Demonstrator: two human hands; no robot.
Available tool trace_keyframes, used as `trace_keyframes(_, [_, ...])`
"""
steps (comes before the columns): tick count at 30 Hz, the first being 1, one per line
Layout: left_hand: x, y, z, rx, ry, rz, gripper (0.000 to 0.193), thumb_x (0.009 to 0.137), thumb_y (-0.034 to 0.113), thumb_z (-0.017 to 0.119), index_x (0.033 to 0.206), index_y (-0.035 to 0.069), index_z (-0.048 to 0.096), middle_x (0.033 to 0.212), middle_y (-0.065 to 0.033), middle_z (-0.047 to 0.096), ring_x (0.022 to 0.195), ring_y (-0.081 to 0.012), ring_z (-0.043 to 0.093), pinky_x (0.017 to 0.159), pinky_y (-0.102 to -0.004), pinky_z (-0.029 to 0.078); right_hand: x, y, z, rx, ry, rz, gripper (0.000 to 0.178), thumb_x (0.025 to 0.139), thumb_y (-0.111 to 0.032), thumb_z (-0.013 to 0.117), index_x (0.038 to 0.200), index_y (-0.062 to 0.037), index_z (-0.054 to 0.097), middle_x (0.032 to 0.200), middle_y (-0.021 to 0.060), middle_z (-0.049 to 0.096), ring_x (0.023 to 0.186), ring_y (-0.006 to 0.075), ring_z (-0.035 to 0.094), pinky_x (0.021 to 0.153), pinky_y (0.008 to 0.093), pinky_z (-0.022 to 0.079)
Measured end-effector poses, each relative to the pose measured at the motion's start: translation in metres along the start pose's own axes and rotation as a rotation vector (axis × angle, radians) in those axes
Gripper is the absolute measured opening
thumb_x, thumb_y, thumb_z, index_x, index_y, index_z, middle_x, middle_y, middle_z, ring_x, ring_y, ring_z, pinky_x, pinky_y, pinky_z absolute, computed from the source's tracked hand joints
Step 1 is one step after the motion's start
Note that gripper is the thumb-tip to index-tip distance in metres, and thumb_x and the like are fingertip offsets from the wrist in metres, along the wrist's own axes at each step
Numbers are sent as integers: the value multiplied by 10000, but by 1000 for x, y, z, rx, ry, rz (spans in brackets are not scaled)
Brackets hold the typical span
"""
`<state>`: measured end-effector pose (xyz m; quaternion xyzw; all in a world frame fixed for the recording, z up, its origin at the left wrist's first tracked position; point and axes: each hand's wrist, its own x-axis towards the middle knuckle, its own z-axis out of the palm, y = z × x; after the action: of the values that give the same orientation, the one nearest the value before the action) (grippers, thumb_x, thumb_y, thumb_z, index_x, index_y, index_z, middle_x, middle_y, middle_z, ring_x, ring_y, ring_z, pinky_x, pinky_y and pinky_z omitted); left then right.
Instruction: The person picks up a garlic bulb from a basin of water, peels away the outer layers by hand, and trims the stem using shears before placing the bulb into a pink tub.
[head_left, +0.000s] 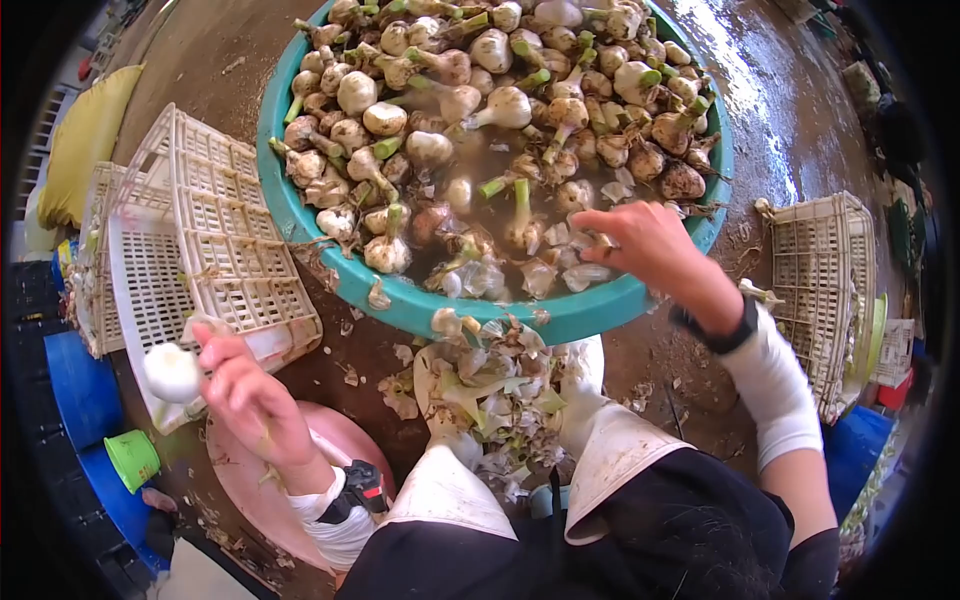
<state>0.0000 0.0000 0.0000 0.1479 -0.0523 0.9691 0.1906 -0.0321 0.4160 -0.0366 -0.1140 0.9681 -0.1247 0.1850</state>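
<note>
Dozens of garlic bulbs (pixel 500 105), many with green stems attached, fill a large teal basin (pixel 300 215) of murky brown water on a wet, muddy floor (pixel 790 110). To the person's left, a white slatted plastic crate (pixel 215 220) stands tilted on its side, its open face toward the left hand; a second white crate (pixel 825 270) sits at the right, near the basin's rim. Between the person's 2 white boots (pixel 590 400), just below the basin, lies a heap of stripped garlic skins (pixel 490 390), with more scraps scattered over the floor around it. A pink stool (pixel 250 480) shows under the left forearm, and a small green cup (pixel 132 458) sits beside blue containers (pixel 75 385) at lower left. The left hand (pixel 245 390) is closed around 1 peeled white garlic bulb (pixel 172 372), held at the lip of the tilted crate. The right hand (pixel 640 245) reaches over the basin's near edge, fingers curled down onto the bulbs and skins floating there; whether it grips anything cannot be told.
</note>
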Motion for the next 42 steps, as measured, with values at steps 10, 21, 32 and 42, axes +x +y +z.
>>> trace_keyframes(10, [26, -111, -33, 1412, 310, -384, 628, 906, 226, 605, 1435, 39, 325, 1349, -96, 427, 1138, -175, 487, 907, -297, 433, -8, -45, -26, 787, -274, -446, 178, 722, -71, 730, 900, -57, 734, 788, 92, 702, 753, 218, 682, 695, 307, 522])
trace_keyframes(21, [16, -126, -42, 1825, 176, -43, 352, 896, 150, 599, 1165, 9, 421, 1127, -133, 439, 1051, -199, 430, 963, -324, 347, -40, -130, 20, 714, 181, -114, 179, 944, -250, 530, 954, -80, 585, 809, 187, 613, 759, 375, 603, 626, 438, 484])
trace_keyframes(32, [13, -124, -51, 1754, 93, -61, 440, 901, 202, 615, 1217, 30, 362, 1166, -138, 384, 1085, -237, 405, 990, -375, 322, -17, -122, 36, 1842, -126, 129, 258, 890, -244, 665, 979, -20, 574, 836, -6, 580, 692, 59, 510, 586, 210, 406])
trace_keyframes(42, [20, -119, -30, 994, 811, -490, 344, 857, 279, 637, 1096, 95, 473, 967, -8, 539, 740, -54, 520, 573, -186, 398, -21, -121, 32, 1036, 258, -380, 340, 745, -97, 769, 966, -20, 522, 814, 148, 554, 721, 286, 583, 640, 343, 465])
